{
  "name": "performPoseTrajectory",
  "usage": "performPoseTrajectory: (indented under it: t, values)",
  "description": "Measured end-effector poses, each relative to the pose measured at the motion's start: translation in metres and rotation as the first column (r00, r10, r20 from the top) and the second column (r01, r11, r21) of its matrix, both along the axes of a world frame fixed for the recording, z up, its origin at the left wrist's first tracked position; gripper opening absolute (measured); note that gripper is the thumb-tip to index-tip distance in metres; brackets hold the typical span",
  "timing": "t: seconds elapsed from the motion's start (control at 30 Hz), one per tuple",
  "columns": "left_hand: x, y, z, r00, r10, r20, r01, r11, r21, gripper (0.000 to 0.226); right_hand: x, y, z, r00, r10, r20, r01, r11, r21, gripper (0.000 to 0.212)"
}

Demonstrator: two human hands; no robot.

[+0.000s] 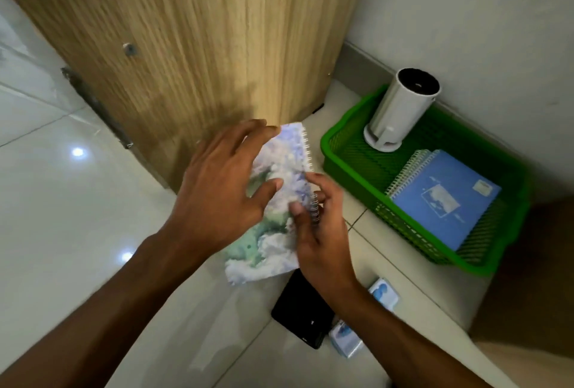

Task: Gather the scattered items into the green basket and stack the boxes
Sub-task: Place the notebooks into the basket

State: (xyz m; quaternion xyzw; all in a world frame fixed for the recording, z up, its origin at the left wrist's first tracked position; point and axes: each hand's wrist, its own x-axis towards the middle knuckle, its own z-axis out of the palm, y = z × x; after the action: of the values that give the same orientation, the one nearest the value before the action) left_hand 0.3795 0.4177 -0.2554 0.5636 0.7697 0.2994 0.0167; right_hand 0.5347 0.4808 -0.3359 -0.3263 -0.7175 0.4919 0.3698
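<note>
Nearest, a black flat box (pixel 302 314) and small blue-white boxes (pixel 344 341) wait on the floor; the right hand (pixel 318 226) pinches a floral spiral notebook (pixel 276 201), left hand (pixel 223 191) spread steadying it, bound rightward for the farther green plastic basket (pixel 348 163).

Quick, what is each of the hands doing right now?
Left hand: open, fingers spread over the floral spiral notebook.
Right hand: gripping that notebook by its spiral edge.
</note>
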Motion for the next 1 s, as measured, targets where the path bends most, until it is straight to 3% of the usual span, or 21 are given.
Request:
performPoseTrajectory:
  t: [0.17, 0.27, 0.4, 0.5, 0.6, 0.8, 0.9, 1.0]
  values:
    - [0.004, 0.013, -0.016, 1.0, -0.019, -0.006, 0.019, 0.997, 0.081, 0.063, 0.025, 0.041, 0.013, 0.975, -0.218, 0.033, 0.216, 0.975, 0.045, 0.03]
    - [0.007, 0.02, -0.023, 0.998, -0.031, 0.055, 0.027, 0.996, 0.08, 0.062, 0.048, 0.067, 0.025, 0.91, -0.413, 0.024, 0.411, 0.909, 0.074, 0.027]
    - [0.016, 0.028, -0.031, 0.988, -0.056, 0.142, 0.047, 0.997, 0.065, 0.059, 0.097, 0.122, 0.035, 0.716, -0.692, 0.086, 0.69, 0.721, 0.064, 0.03]
    - [0.023, 0.036, -0.033, 0.98, -0.081, 0.183, 0.073, 0.996, 0.048, 0.057, 0.13, 0.152, 0.033, 0.547, -0.791, 0.273, 0.793, 0.594, 0.133, 0.03]
    - [0.03, 0.045, -0.035, 0.965, -0.117, 0.235, 0.109, 0.993, 0.047, 0.057, 0.144, 0.16, 0.024, 0.487, -0.751, 0.445, 0.765, 0.613, 0.197, 0.034]
    - [0.035, 0.055, -0.041, 0.948, -0.132, 0.289, 0.128, 0.991, 0.031, 0.056, 0.139, 0.156, 0.023, 0.4, -0.538, 0.742, 0.643, 0.742, 0.191, 0.052]
    - [0.036, 0.054, -0.044, 0.943, -0.132, 0.305, 0.128, 0.991, 0.034, 0.055, 0.136, 0.151, 0.022, 0.27, -0.428, 0.863, 0.515, 0.821, 0.246, 0.067]
    - [0.032, 0.051, -0.045, 0.945, -0.128, 0.3, 0.124, 0.992, 0.034, 0.054, 0.136, 0.156, 0.021, 0.078, -0.474, 0.877, 0.311, 0.847, 0.431, 0.07]
